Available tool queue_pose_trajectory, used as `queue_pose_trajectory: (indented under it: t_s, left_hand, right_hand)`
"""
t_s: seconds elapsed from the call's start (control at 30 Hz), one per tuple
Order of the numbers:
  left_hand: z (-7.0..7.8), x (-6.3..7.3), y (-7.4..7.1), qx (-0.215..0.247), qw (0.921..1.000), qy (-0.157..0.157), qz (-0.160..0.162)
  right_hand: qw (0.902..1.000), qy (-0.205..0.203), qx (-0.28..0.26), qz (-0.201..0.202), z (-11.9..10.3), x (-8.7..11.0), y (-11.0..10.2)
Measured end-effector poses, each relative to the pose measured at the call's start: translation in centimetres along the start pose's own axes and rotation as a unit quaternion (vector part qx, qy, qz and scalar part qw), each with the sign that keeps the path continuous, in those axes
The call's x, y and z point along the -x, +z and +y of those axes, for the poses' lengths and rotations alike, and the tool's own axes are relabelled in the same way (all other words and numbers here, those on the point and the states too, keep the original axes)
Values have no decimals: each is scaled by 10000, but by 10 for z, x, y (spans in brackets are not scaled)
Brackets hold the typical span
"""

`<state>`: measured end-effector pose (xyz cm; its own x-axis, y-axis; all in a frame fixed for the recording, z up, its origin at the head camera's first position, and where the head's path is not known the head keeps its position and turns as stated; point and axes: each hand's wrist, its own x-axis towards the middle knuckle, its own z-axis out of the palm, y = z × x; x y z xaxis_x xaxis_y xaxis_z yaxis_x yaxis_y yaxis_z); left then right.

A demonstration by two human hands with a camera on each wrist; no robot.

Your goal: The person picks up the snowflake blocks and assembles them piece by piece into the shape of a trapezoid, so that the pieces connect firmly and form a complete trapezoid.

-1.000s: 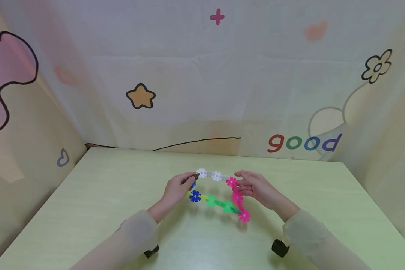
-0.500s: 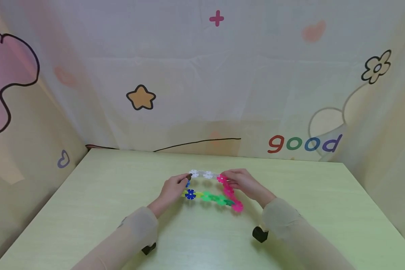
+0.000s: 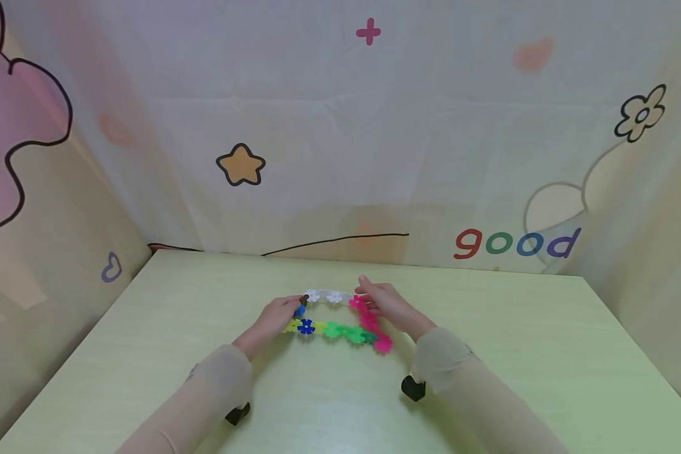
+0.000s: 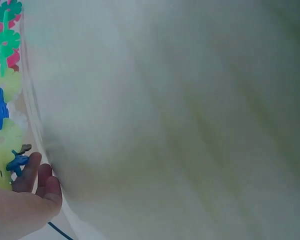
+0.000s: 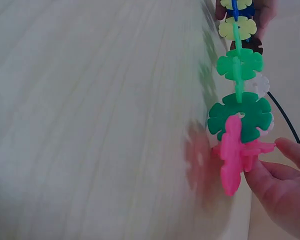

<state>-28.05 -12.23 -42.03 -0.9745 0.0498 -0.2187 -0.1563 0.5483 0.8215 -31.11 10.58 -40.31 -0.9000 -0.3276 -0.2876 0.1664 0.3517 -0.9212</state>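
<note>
A closed loop of interlocked plastic snowflake discs [image 3: 343, 331] spans my two hands, low over the table. White discs [image 3: 334, 297] form its far side, pink discs [image 3: 369, 320] its right, green and yellow ones the near side. At the left end my left hand [image 3: 269, 320] grips the loop by its brown and blue discs; the left wrist view shows its fingertips right at a small blue disc [image 4: 18, 162]. My right hand [image 3: 394, 308] touches the pink corner with fairly straight, spread fingers. In the right wrist view, fingertips meet a pink disc [image 5: 232, 155] beside a dark green disc [image 5: 245, 115].
The pale wooden tabletop [image 3: 147, 353] stretches around both arms. Behind it hangs a printed cloth backdrop [image 3: 318, 157] that also covers both sides. Dark blocks show below the left cuff [image 3: 237, 413] and the right cuff [image 3: 413, 388].
Both hands and the loop have shifted left, the near side dropping lower at its pink corner. My right hand closed in on the pink discs, then its upper fingers spread.
</note>
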Motion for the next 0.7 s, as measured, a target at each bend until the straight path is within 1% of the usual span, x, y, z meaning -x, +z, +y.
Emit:
queue_pose_trajectory:
  t_s: [0.07,0.23,0.27,0.37,0.47,0.5,0.7]
  left_hand:
    - [-1,-1,-1,-78,10000,-28,-12]
    - [-3,-1,-4,-266,9996,-28,-67]
    - [-3,0,-4,-387,9992,11,-48]
    - [-3,-1,-4,-553,9985,-11,-60]
    - [-3,-3,-4,-601,9981,-77,-68]
    - [-4,-4,-4,-533,9984,-139,-111]
    - [-4,-3,-5,-545,9984,-77,-145]
  right_hand:
    - [10000,46,3,36,-1,-1,2]
    - [10000,16,-16,-21,-2,-3,5]
    - [10000,14,-2,-36,-2,-3,5]
    - [10000,34,38,-42,-3,-5,7]
    - [9999,70,139,-16,-3,-6,8]
    - [9998,95,150,6,-4,-6,8]
    - [9997,106,216,79,-4,-5,8]
